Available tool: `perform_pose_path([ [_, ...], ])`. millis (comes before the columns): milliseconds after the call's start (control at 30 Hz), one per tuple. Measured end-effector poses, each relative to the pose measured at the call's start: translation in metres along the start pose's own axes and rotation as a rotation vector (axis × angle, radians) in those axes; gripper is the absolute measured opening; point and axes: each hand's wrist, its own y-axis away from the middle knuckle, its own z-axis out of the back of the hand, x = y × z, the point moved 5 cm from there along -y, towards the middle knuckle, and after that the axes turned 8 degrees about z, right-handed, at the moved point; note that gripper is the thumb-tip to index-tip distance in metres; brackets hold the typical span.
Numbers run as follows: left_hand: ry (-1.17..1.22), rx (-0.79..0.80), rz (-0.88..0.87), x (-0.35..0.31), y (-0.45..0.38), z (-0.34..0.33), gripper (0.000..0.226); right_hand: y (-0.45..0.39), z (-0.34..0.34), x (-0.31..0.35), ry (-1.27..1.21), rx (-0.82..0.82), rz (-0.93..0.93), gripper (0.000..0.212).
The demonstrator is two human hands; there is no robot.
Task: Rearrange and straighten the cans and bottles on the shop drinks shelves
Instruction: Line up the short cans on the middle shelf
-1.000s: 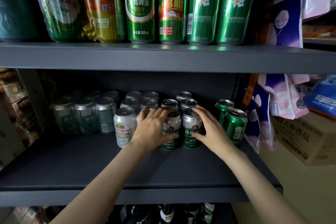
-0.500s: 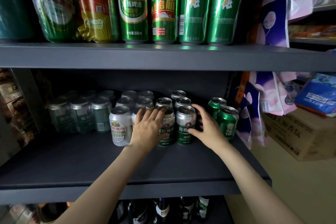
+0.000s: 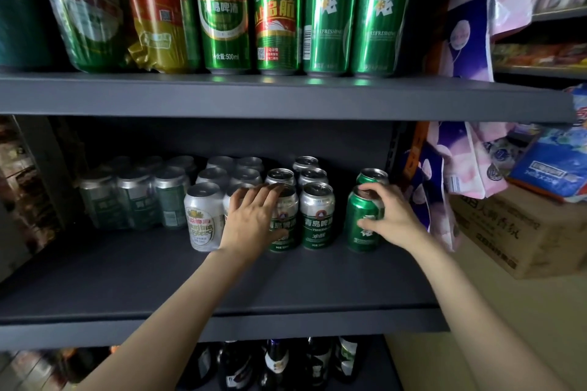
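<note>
A: What are the fingers doing?

B: The right hand (image 3: 392, 220) has its fingers curled over the top rim of a green can (image 3: 362, 222) and its thumb (image 3: 370, 225) pressed on the can's side, so it grips that can. The left hand (image 3: 251, 222) lies with fingers straight and slightly spread across the top of a silver-and-green can (image 3: 284, 227), thumb (image 3: 279, 235) against its front.

A: Where do those cans stand?

B: Both are upright on the middle shelf (image 3: 222, 286), about halfway back from its front edge. The green can is toward the right end, apart from the group, with a second green can (image 3: 372, 176) just behind it. The can under the left hand touches a matching can (image 3: 317, 216) on its right, and a white can (image 3: 203, 217) stands to its left, partly behind the hand.

A: And further out?

B: More silver-topped cans run in rows behind, and a shrink-wrapped pack (image 3: 136, 197) sits toward the left end. The upper shelf (image 3: 286, 95) carries tall green cans (image 3: 224, 9) along its front edge. Dark bottles (image 3: 276, 365) show below the middle shelf. Right of the shelving hang pink and purple packets (image 3: 467, 38), with a cardboard box (image 3: 521, 232) beneath.
</note>
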Motion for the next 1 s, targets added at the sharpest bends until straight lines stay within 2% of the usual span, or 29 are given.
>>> perform_pose_path([
  [167,0.010,-0.005,-0.011,0.000,0.001,0.000,0.091,-0.010,-0.017,0.009,0.031,0.073,0.045,0.054],
  [200,0.010,-0.012,-0.015,0.001,0.001,0.000,0.091,-0.013,-0.013,0.008,-0.013,0.043,0.042,0.047],
  [267,0.005,-0.027,-0.016,0.000,0.002,-0.001,0.090,-0.022,0.004,0.004,-0.148,-0.126,0.036,0.026],
  [333,-0.007,-0.032,-0.009,-0.001,0.003,-0.001,0.089,-0.035,0.018,-0.006,-0.114,-0.293,0.020,0.017],
  [367,-0.009,-0.035,-0.008,-0.001,0.003,-0.001,0.089,-0.043,0.018,-0.013,-0.072,-0.297,-0.010,0.017],
  [500,-0.009,-0.055,-0.018,-0.002,0.004,-0.001,0.089,-0.061,0.003,-0.028,-0.021,-0.060,-0.137,0.032],
  [633,-0.014,-0.068,-0.015,-0.002,0.005,-0.001,0.090,-0.065,-0.004,-0.017,-0.234,0.075,-0.175,0.042],
  [767,-0.011,-0.076,-0.021,-0.002,0.005,-0.001,0.090,-0.065,-0.011,0.000,-0.364,0.128,-0.210,0.051],
  [1000,-0.005,-0.040,-0.012,-0.001,0.005,-0.001,0.090,-0.065,-0.015,0.009,-0.285,0.215,-0.244,0.052],
])
